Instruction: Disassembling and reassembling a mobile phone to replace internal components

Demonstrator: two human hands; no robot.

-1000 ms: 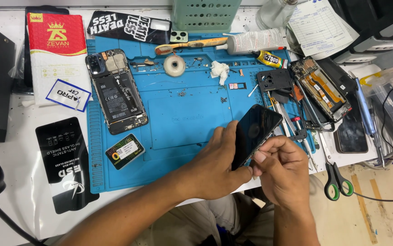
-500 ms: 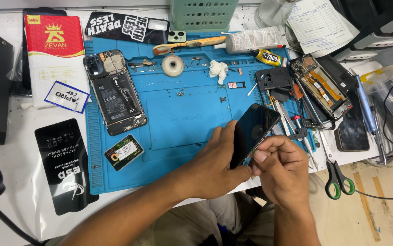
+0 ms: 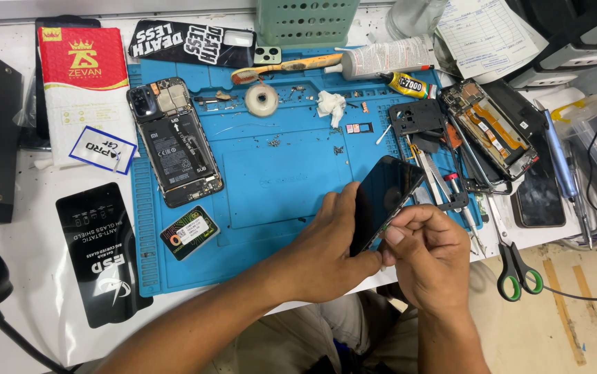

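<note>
My left hand [image 3: 329,253] grips a black phone screen panel [image 3: 385,197], tilted up on edge over the front right part of the blue repair mat [image 3: 270,180]. The fingertips of my right hand [image 3: 426,253] pinch at the panel's lower right edge; whether they hold a small part there is too small to tell. An opened phone body [image 3: 177,142] with its battery showing lies on the mat's left side.
On the mat lie a tape roll [image 3: 261,100], a toothbrush [image 3: 284,68], a glue tube [image 3: 409,86], a white tissue [image 3: 331,106] and small screws. A second opened phone frame [image 3: 489,135], tweezers and green-handled scissors [image 3: 513,266] sit at the right. Packaging lies at the left.
Both hands stay on the panel. The panel has tipped slightly, and my right fingers have shifted along its lower edge.
</note>
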